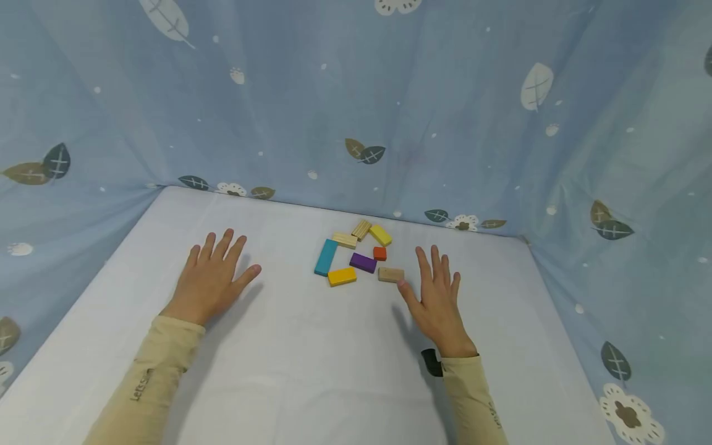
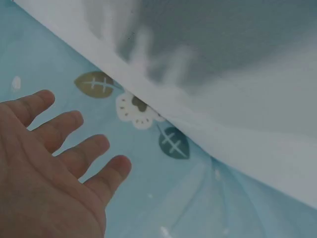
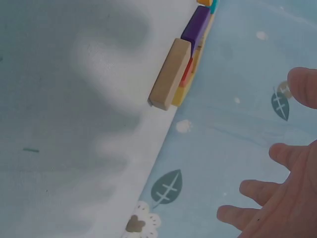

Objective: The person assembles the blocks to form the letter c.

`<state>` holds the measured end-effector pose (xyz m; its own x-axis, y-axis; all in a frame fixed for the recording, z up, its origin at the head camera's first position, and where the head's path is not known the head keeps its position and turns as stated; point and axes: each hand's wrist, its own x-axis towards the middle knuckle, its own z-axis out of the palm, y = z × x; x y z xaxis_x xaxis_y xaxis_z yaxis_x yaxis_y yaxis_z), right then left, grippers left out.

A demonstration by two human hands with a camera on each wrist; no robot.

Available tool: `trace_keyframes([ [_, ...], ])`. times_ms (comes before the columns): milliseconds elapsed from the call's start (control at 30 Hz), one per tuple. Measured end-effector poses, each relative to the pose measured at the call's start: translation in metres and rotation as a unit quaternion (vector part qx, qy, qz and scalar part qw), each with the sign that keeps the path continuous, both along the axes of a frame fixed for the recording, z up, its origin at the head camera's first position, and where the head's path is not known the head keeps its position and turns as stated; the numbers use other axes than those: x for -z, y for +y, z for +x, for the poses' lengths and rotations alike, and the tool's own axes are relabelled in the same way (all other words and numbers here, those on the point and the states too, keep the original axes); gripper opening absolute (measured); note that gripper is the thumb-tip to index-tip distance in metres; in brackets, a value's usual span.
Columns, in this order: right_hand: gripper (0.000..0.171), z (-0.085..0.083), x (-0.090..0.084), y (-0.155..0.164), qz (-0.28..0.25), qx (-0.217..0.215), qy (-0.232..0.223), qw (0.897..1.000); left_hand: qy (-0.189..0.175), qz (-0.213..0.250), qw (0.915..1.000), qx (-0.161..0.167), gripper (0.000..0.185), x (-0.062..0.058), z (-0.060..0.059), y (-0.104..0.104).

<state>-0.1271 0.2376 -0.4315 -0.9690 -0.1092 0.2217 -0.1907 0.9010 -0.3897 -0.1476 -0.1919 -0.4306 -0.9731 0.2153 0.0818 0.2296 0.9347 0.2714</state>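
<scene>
Several small blocks lie loosely grouped near the back middle of the white table. A blue block (image 1: 326, 257) is at the group's left, with an orange-yellow block (image 1: 342, 276) by its lower end. A purple block (image 1: 363, 262) and a small red block (image 1: 380, 253) lie in the middle. Behind them are two striped wooden blocks (image 1: 345, 240) and a yellow block (image 1: 381, 235). My right hand (image 1: 439, 306) is spread, its thumb overlapping the end of a plain wooden block (image 1: 391, 274) in the head view. My left hand (image 1: 210, 278), fingers spread and holding nothing, is left of the blocks.
White cloth (image 1: 311, 346) covers the table. Blue leaf-patterned fabric (image 1: 289, 111) hangs behind it and along both sides. Beige sleeves (image 1: 147, 383) cover both forearms, and a black piece (image 1: 431, 363) shows at the right wrist.
</scene>
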Motion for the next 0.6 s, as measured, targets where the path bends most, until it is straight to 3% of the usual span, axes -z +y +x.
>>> trace_keyframes([
  [133, 0.079, 0.001, 0.0, 0.001, 0.003, 0.002, 0.001, 1.0, -0.001, -0.003, 0.9997, 0.026, 0.079, -0.003, -0.008, 0.001],
  [333, 0.08, 0.003, 0.0, 0.004, -0.007, 0.006, -0.004, 1.0, 0.02, 0.004, 0.9958, 0.089, 0.076, -0.002, -0.025, 0.014],
  [600, 0.081, 0.004, 0.0, 0.003, -0.043, -0.015, -0.004, 0.999, -0.007, -0.008, 0.9858, 0.168, 0.077, 0.002, -0.054, 0.039],
])
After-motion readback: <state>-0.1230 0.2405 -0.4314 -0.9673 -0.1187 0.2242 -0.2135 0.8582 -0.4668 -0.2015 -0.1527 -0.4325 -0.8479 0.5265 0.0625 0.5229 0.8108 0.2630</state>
